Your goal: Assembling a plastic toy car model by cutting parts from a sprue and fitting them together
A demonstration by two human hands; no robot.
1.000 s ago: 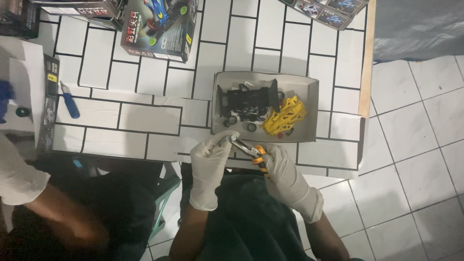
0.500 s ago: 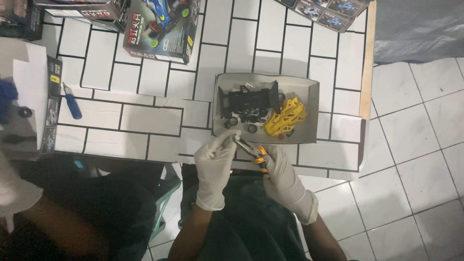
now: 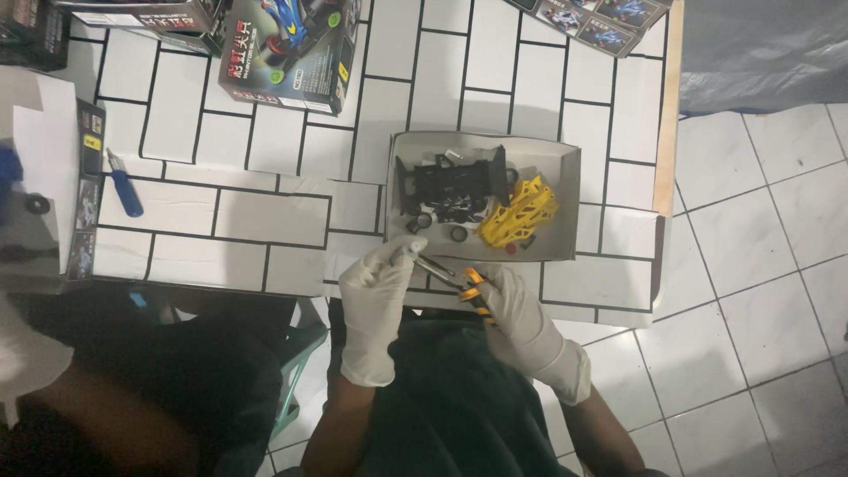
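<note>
A: What does the right hand point(image 3: 521, 320) hold?

B: Gloved in white, it is clenched around the orange-and-black handles of a pair of pliers point(image 3: 452, 276). The metal nose of the tool points up and to the left, toward the other hand.

A: And the left hand point(image 3: 378, 296)?

B: Also in a white glove, its fingers are pinched together right at the tip of the pliers. They seem to close on something small there, but the piece is too tiny to make out, so what it grasps cannot be told.

A: What lies just past the grip?

B: Directly beyond the fingertips sits a shallow grey cardboard tray point(image 3: 565, 168) on the white tiled table point(image 3: 265, 212). Inside it, a black toy car chassis point(image 3: 452, 184) lies toward the left, a yellow body shell point(image 3: 521, 212) beside it on the right, and a few small black wheels point(image 3: 459, 234) rest along the tray's near edge, close to the pliers.

A: Farther out?

B: Well beyond the tray, up and to the left, stands a dark model kit box point(image 3: 287, 53) with a blue car pictured on it. Far to the left of the grip a blue-handled tool point(image 3: 124, 184) lies on the table, and another person's white sleeve point(image 3: 26, 353) shows at the left edge, well apart from both gloved hands.
</note>
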